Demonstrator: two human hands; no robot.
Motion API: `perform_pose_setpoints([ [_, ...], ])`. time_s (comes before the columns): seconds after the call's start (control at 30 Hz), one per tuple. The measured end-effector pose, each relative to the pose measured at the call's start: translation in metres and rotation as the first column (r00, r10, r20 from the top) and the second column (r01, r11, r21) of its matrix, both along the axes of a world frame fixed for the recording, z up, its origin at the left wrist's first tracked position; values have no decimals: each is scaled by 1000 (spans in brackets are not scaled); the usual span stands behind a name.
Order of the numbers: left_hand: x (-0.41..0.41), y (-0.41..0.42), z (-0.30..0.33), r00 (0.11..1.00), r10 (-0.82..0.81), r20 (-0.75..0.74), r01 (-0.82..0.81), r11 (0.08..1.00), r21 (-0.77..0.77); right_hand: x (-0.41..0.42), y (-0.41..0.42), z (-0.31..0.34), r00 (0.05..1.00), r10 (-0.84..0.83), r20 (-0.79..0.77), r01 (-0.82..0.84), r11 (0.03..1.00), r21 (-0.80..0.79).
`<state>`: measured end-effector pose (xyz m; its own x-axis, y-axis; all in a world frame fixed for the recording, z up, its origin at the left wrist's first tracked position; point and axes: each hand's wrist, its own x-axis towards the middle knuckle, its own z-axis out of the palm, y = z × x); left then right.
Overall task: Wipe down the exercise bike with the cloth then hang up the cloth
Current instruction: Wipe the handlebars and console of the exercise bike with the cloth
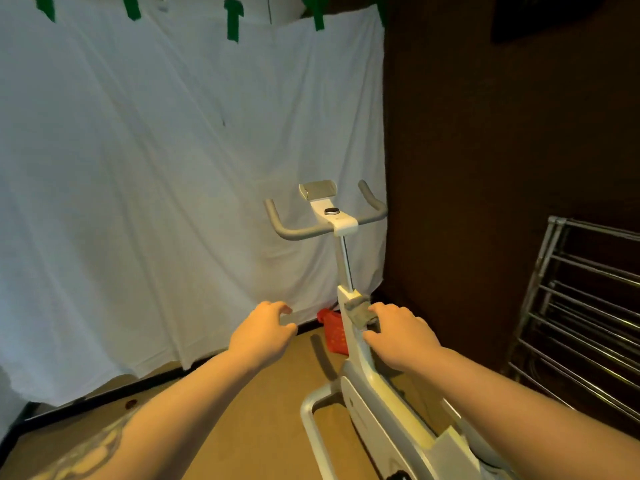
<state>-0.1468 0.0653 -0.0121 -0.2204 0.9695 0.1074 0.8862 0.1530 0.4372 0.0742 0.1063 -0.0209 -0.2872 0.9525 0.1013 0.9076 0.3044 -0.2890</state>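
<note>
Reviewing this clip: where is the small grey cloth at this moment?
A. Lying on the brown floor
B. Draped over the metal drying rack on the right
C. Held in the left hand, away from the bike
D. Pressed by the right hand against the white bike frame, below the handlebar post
D: the right hand holds the small grey cloth on the white exercise bike frame; the left hand holds nothing.

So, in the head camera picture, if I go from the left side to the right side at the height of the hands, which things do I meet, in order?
White sheet → left hand → red object on the floor → grey cloth on the bike frame → right hand → metal drying rack.
</note>
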Motion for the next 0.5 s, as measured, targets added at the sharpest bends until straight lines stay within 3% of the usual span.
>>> perform_pose_setpoints([
  [0.5,-29,131,-22,989,-142,32,142,990,1,-30,111,-23,991,-133,12,133,990,-47],
])
